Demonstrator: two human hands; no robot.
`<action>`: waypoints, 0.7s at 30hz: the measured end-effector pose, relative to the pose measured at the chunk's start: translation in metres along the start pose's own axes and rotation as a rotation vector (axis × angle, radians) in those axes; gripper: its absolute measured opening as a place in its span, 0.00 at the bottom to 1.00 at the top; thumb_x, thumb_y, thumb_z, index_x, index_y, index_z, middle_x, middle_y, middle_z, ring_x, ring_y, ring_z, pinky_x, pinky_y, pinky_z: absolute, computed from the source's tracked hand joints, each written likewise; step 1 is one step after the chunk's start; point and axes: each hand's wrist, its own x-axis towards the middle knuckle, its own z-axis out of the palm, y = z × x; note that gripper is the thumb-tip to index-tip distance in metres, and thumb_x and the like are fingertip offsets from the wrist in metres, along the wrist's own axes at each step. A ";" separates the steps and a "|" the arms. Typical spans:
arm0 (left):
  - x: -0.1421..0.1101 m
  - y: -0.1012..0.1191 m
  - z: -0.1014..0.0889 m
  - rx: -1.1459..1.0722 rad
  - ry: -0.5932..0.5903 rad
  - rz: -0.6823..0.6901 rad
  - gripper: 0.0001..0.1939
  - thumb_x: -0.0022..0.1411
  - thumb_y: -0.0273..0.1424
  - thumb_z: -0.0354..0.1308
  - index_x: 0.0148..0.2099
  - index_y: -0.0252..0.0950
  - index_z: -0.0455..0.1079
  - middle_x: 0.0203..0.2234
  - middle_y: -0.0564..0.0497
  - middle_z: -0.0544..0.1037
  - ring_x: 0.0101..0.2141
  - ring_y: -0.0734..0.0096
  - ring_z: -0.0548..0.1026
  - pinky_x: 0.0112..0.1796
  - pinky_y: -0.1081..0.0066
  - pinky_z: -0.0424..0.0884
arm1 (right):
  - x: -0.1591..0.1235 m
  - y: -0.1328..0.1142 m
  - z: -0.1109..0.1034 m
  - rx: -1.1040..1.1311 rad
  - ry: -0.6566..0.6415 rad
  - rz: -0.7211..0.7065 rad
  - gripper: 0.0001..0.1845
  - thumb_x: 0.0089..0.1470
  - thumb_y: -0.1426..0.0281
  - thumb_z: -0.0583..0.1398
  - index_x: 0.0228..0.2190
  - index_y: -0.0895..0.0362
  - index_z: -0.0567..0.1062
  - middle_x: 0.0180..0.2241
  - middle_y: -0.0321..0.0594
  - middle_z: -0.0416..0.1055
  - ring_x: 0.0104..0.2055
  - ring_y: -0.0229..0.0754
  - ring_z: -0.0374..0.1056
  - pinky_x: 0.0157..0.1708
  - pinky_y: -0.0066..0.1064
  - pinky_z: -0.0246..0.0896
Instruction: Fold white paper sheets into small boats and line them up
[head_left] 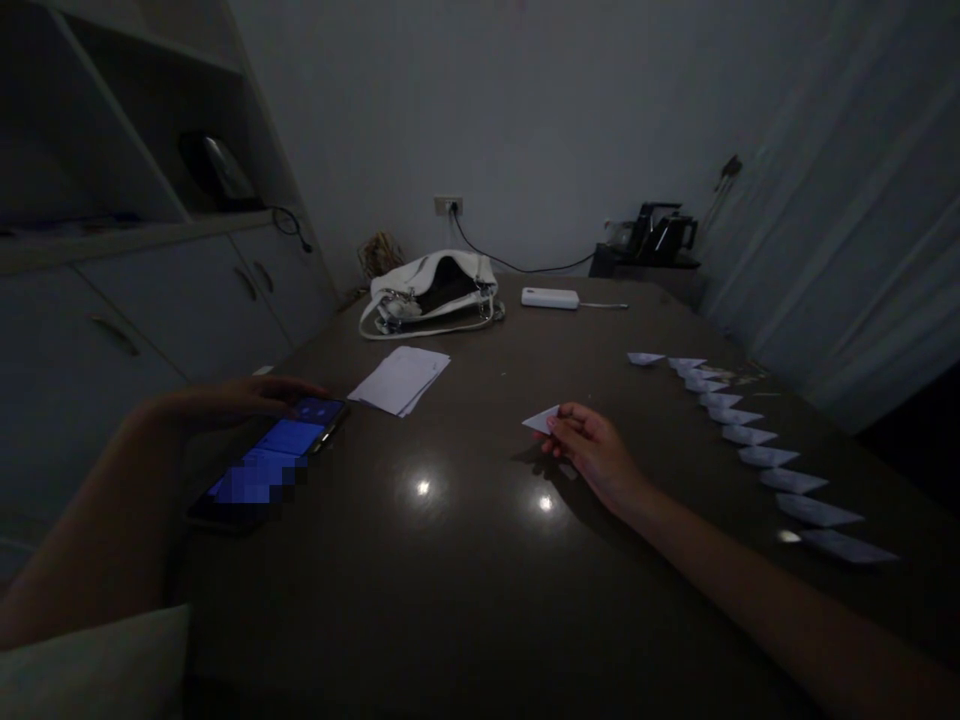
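My right hand [589, 445] pinches a small folded white paper [541, 419] between thumb and fingers, a little above the dark table; the paper's pointed end faces left. On the left, my left hand [262, 393] lies over the upper part of a smartphone [283, 440] with its screen lit blue. The fingers of that hand are stretched out and it holds nothing. Several folded paper boats [750, 435] stand in a curved row along the right side of the table. A stack of white paper sheets [401, 380] lies between the phone and the bag.
A white handbag [435, 290] rests at the back of the table [465, 600]. Right of it lies a white power bank [550, 298] with a strap. A black kettle [670, 238] stands beyond the far right corner, with a cable running to a wall socket [448, 206]. Cabinets [172, 310] line the left.
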 end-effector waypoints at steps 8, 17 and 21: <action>-0.006 0.010 0.000 0.074 -0.032 0.001 0.40 0.48 0.42 0.61 0.61 0.36 0.56 0.59 0.47 0.62 0.56 0.56 0.61 0.52 0.69 0.61 | 0.000 -0.002 0.001 -0.039 -0.006 -0.021 0.14 0.44 0.62 0.63 0.29 0.57 0.68 0.26 0.40 0.71 0.24 0.36 0.65 0.23 0.27 0.57; -0.006 0.003 0.000 0.025 -0.012 0.031 0.35 0.50 0.41 0.60 0.60 0.40 0.59 0.59 0.51 0.62 0.57 0.56 0.60 0.53 0.69 0.60 | 0.000 0.001 0.000 -0.033 -0.002 -0.018 0.14 0.44 0.62 0.64 0.29 0.59 0.68 0.26 0.39 0.71 0.24 0.34 0.64 0.23 0.25 0.56; -0.009 0.002 0.001 -0.025 -0.019 0.004 0.37 0.52 0.43 0.57 0.62 0.36 0.56 0.59 0.49 0.61 0.58 0.58 0.59 0.52 0.71 0.61 | -0.001 0.000 0.000 -0.039 -0.009 -0.028 0.14 0.45 0.62 0.63 0.29 0.58 0.68 0.26 0.40 0.71 0.25 0.35 0.64 0.23 0.26 0.56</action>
